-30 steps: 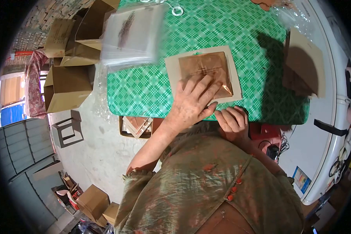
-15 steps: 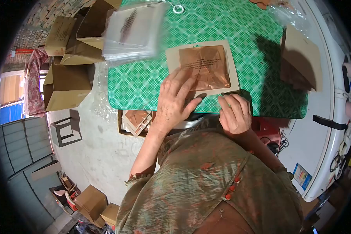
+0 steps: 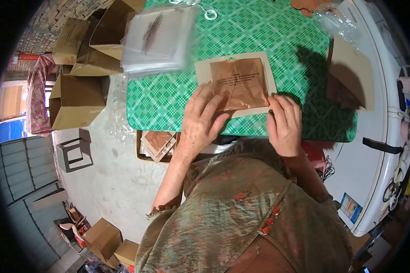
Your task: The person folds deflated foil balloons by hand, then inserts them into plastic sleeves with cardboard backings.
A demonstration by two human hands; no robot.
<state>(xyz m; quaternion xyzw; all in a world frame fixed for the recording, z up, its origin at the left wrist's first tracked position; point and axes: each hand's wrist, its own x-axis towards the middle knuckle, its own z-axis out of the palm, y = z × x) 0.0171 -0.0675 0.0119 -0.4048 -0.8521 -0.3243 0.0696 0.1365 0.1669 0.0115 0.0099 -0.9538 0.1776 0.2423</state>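
A brown plastic packet (image 3: 241, 79) with printed lines lies on a beige card (image 3: 204, 70) on the green checked tabletop (image 3: 168, 109). My left hand (image 3: 200, 116) rests on the packet's lower left part, its fingers spread and its thumb near the card's lower edge. At the lower right corner, my right hand (image 3: 284, 120) pinches the edge of the brown packet between thumb and fingers. Up and to the left lies a stack of clear plastic bags (image 3: 157, 41).
Another beige card (image 3: 355, 68) with brown material lies at the table's right side. Open cardboard boxes (image 3: 79, 100) stand on the left. Below the table edge is a box of cards (image 3: 157, 143). A white appliance (image 3: 369, 173) stands at the right.
My right hand has moved up and right from the table edge to the packet's corner and taken hold there. My left hand stays on the packet with little change.
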